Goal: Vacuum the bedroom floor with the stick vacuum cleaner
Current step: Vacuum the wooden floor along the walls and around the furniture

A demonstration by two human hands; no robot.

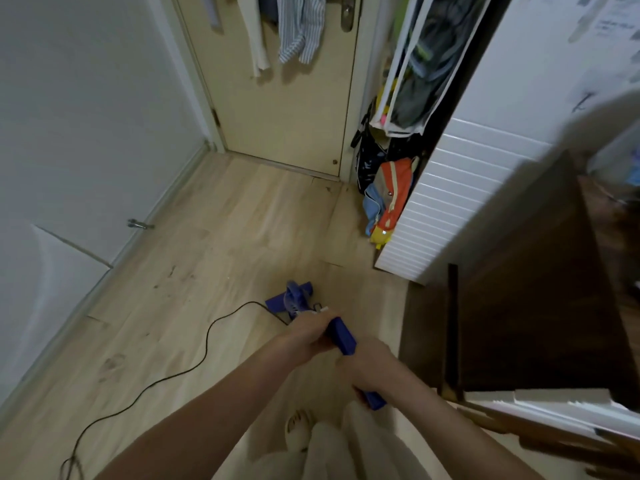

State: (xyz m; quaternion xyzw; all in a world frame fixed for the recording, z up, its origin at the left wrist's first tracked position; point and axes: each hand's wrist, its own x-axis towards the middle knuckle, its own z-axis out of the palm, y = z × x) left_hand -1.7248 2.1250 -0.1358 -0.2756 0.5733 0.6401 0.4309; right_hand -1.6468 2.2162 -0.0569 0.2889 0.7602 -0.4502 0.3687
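Head camera looks down at both hands, low in the middle of the frame, on the blue stick vacuum cleaner (341, 336). Left hand (313, 332) sits further up the frame, fingers curled round the blue handle. Right hand (369, 363) is just below and to the right of it, fingers wrapped round the same handle, whose blue end pokes out beneath that fist. Both grips are tight, no gap between fingers and handle that I can see. Past the left hand, the vacuum's blue head (291, 299) lies on the pale wood floor (214, 258), a little above the frame's centre bottom. A black cord (207, 337) runs from the vacuum down and away to the lower left corner, snaking over the boards. Upper middle of the frame: a cream door (287, 109), shut, with a striped shirt (301, 29) and other clothes hanging on it. To its right a hanging organiser (415, 71) stuffed with items, and below it an orange and blue bag (389, 199) on the floor against a white ribbed cabinet (450, 199). Dark wooden furniture (512, 306) fills the right side. At the bottom edge, a slippered foot (298, 429).
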